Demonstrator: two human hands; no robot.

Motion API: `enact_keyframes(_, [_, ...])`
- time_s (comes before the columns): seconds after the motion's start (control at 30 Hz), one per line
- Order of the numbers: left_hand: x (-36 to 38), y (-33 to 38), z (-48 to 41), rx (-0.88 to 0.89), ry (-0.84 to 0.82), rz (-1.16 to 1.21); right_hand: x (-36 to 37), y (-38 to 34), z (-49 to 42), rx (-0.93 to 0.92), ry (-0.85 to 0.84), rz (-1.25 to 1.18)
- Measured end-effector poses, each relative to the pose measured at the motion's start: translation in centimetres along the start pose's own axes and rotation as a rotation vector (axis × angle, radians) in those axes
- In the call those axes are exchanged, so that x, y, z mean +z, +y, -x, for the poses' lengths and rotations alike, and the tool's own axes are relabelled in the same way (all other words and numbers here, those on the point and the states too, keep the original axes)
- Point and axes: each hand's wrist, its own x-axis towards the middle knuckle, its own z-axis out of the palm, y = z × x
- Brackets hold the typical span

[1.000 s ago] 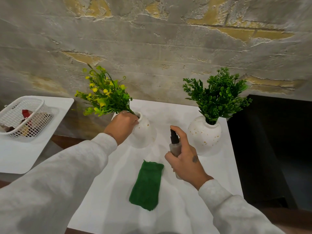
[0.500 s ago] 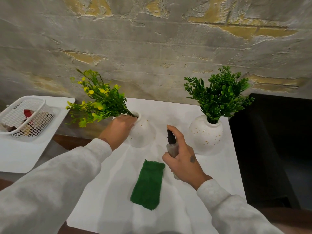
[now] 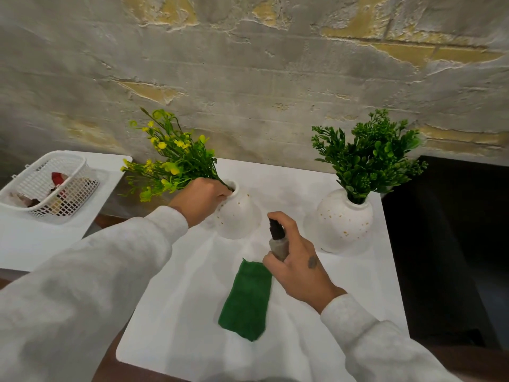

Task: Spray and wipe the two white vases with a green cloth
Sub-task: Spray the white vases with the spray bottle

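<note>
The left hand [image 3: 202, 201] reaches forward from a pale grey sleeve, fingers curled tight, knuckles up, thumb side toward the wall. The right hand [image 3: 298, 267] is raised nearer the body, back of the hand showing a small dark mark, fingers wrapped closed, and the index finger seems to arch up over the top.
</note>
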Motion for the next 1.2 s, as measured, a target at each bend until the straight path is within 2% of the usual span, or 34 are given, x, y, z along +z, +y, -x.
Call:
enact_keyframes(0.13, [0.2,0.0,0.1,-0.001,0.024,-0.009,-0.3,-0.1,0.2,0.034,-0.021,-0.078])
enact_keyframes(0.43, [0.1,2.0,-0.1,0.002,-0.001,-0.089,-1.3,-0.6,1.2,0.088,0.055,-0.054])
enact_keyframes(1.0, [-1.7,7.1,-1.3,0.241,-0.047,0.194,-2.6,-5.1,8.2,0.325,0.427,-0.084])
enact_keyframes(1.2, [-1.6,10.2,-1.9,0.210,-0.064,0.297,-4.0,-4.6,10.0,0.353,0.491,-0.031])
